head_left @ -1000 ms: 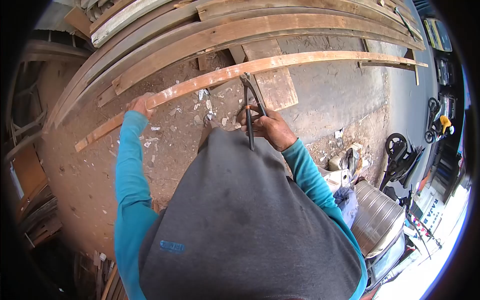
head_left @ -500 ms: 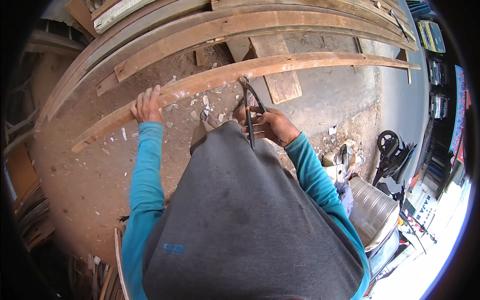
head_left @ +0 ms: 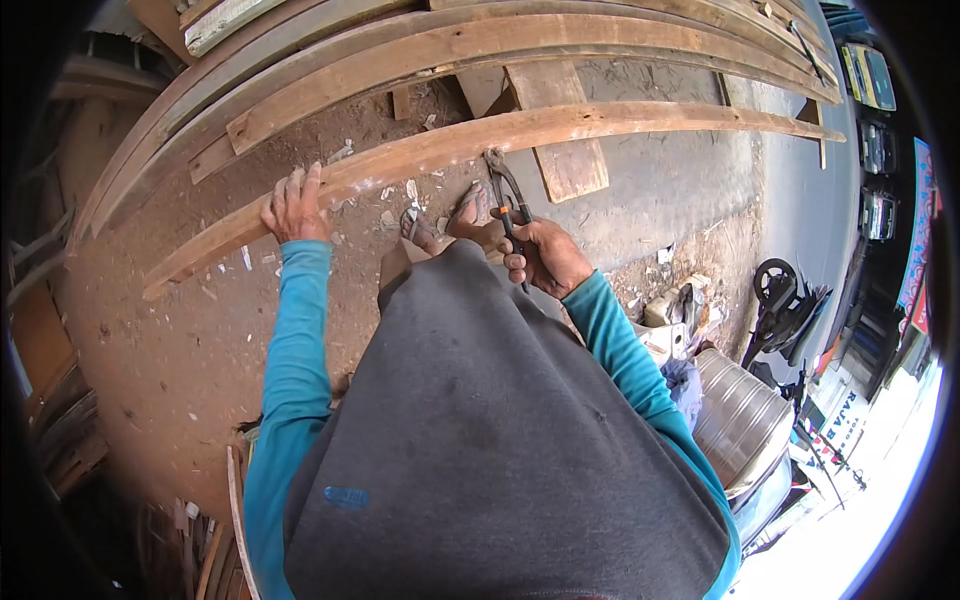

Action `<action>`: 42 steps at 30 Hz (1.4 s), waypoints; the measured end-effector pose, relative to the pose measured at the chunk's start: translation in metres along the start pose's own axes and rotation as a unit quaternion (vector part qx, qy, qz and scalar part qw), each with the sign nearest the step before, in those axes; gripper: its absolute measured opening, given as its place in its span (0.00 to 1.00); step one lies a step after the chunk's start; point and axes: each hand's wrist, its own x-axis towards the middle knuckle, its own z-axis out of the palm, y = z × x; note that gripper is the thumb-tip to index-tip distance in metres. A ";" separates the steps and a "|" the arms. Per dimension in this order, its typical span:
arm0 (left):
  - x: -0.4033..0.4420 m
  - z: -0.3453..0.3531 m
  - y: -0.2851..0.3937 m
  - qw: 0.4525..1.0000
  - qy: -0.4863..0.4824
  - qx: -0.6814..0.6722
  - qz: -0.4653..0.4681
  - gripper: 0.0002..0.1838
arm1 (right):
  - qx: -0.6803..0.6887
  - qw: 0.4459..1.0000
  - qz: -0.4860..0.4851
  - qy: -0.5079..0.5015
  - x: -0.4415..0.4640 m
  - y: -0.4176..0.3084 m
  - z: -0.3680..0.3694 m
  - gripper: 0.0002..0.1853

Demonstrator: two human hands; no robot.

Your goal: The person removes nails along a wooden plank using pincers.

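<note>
A long wooden beam point(head_left: 440, 150) runs across the view in front of me, with pale marks along its face. My left hand point(head_left: 297, 207) is wrapped over the beam towards its left end. In my right hand point(head_left: 545, 254) are the dark handles of a pair of pincers point(head_left: 508, 185), with orange bands on them. The pincers' head is at the beam's near edge, right of my left hand; whether the jaws grip a nail there is too small to tell.
More long planks point(head_left: 560, 38) lie beyond the beam, over a short cross board point(head_left: 572, 165). My feet point(head_left: 470, 207) stand on dirt strewn with wood chips. To the right are a metal drum point(head_left: 737, 415), a motorcycle point(head_left: 785, 310) and a road.
My right hand has closed round the pincers' handles, which were spread wider before and are now nearer together. My left hand stays on the beam.
</note>
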 end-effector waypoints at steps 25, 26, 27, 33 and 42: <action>0.039 -0.008 -0.028 0.984 -0.176 0.019 0.010 0.41 | -0.900 0.401 -0.168 0.041 -0.019 -0.207 -0.105 0.15; 0.046 -0.003 -0.032 0.982 -0.186 0.011 0.022 0.37 | -0.864 0.463 -0.195 0.046 -0.031 -0.214 -0.126 0.16; 0.057 -0.003 -0.029 0.983 -0.185 0.011 0.015 0.37 | -0.822 0.522 -0.220 0.048 -0.044 -0.215 -0.142 0.17; 0.077 0.000 -0.040 0.946 -0.323 0.004 -0.034 0.21 | -0.483 0.814 -0.199 0.254 -0.094 -0.165 -0.213 0.28; 0.068 -0.010 -0.026 0.959 -0.283 0.021 -0.015 0.26 | -0.292 0.938 -0.153 0.110 -0.048 -0.063 -0.093 0.35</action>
